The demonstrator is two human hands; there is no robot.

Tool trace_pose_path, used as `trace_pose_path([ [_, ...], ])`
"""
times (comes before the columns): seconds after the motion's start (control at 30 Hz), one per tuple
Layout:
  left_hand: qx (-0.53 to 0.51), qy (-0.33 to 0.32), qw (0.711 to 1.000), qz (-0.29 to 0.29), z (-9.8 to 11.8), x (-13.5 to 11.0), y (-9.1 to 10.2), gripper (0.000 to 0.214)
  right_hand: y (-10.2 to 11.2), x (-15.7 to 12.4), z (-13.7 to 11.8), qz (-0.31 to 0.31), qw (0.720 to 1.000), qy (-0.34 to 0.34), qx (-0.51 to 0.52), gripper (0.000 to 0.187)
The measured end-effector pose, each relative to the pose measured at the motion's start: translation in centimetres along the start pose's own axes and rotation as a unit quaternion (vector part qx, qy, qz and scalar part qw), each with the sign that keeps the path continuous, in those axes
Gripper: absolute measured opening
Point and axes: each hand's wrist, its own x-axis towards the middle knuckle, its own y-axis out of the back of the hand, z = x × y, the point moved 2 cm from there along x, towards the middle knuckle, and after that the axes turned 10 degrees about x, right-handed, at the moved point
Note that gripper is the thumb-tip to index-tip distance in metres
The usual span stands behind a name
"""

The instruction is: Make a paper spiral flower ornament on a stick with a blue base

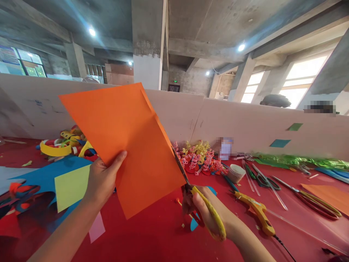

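Note:
A large orange sheet of paper (147, 156) is held up in front of me, tilted. My left hand (105, 178) grips its lower left edge, with the thumb on the near face and the fingers hidden behind. My right hand (201, 207) is closed around the yellow handles of a pair of scissors (209, 214). The dark blades run along the sheet's right edge, close to its lower right corner. A narrow strip along that edge stands slightly apart from the rest near the top.
On the red table (152, 240) lie a yellow glue gun (256, 211), a paper cup (236, 173), more scissors (308, 196) and pink and yellow paper curls (200, 156). Coloured paper (72, 185) lies left. A pale partition (240, 123) stands behind; heads show beyond it.

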Motion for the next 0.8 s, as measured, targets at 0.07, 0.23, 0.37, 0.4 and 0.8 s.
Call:
trace_pose_path([
  [0.07, -0.008, -0.004, 1.0, -0.028, -0.2, 0.0, 0.0, 0.032, 0.0, 0.0, 0.1, -0.001, 1.0, -0.003, 0.001, 0.07],
  [0.23, -0.019, -0.001, 0.999, -0.039, -0.3, -0.1, 0.1, 0.035, 0.1, 0.1, 0.0, 0.008, 1.0, 0.009, 0.022, 0.066],
  [0.37, -0.027, 0.003, 0.999, -0.046, -0.2, -0.1, 0.1, 0.034, -0.1, 0.4, -0.5, 0.034, 0.999, -0.003, 0.023, 0.063],
  [0.4, -0.029, 0.0, 0.998, -0.048, -0.2, -0.1, 0.1, 0.033, -0.2, 0.4, -0.5, 0.044, 0.999, -0.005, 0.022, 0.062],
  [0.8, -0.007, 0.004, 0.999, -0.046, -0.4, 0.1, 0.4, 0.036, -0.5, 0.7, 0.6, 0.091, 0.995, 0.028, 0.025, 0.059],
])
